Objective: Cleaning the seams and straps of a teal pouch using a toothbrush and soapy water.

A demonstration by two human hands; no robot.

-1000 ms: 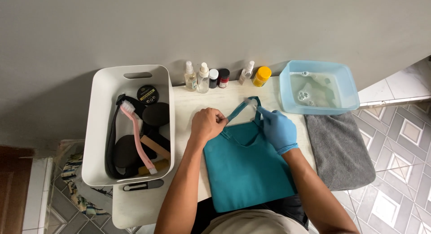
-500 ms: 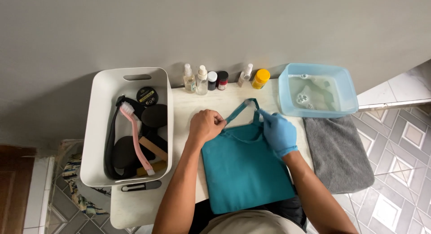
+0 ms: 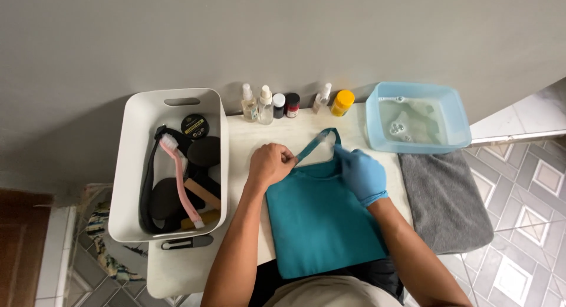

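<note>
Teal cloth tote bag (image 3: 321, 224) flat at table (image 3: 177, 271) centre, both hands on its strap (image 3: 315, 143).

Bare left hand (image 3: 270, 164) pinches the strap closed; gloved right hand (image 3: 361, 172) presses it, grip unclear. Risk: the soft fabric may slide toward the water-filled plastic basin (image 3: 415, 119) at 1 o'clock and knock the bottles (image 3: 259, 104) at 12.

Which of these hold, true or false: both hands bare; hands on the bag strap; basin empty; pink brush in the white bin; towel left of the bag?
1. Both hands bare: false. The right hand wears a blue glove; the left hand is bare.
2. Hands on the teal bag strap: true.
3. Blue basin empty: false, it holds water.
4. Pink brush in the white bin: true.
5. Grey towel left of the bag: false, it lies to its right.
</note>
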